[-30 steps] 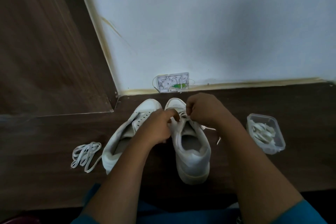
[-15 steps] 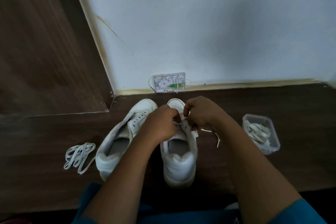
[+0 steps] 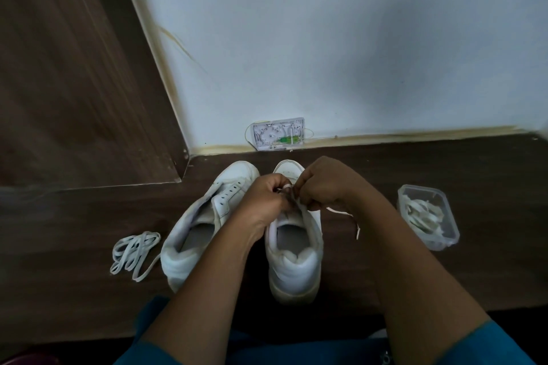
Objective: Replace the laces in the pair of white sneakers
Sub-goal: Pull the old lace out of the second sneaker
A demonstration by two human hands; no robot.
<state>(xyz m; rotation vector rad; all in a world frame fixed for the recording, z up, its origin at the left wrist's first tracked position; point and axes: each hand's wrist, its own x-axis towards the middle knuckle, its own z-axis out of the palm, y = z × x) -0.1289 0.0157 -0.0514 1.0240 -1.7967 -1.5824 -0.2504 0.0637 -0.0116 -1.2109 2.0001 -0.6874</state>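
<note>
At the floor's far edge, left hand (image 3: 264, 201) and right hand (image 3: 329, 184), fingers curled, both pinch the lace (image 3: 341, 211) over the right shoe (image 3: 293, 264).

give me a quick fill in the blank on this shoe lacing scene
The left hand and right hand both pinch a ___ over the right sneaker.
A loose lace bundle lies to the ___ of the left sneaker.
The clear container stands to the ___ of the right sneaker.
Missing: lace; left; right.
</note>
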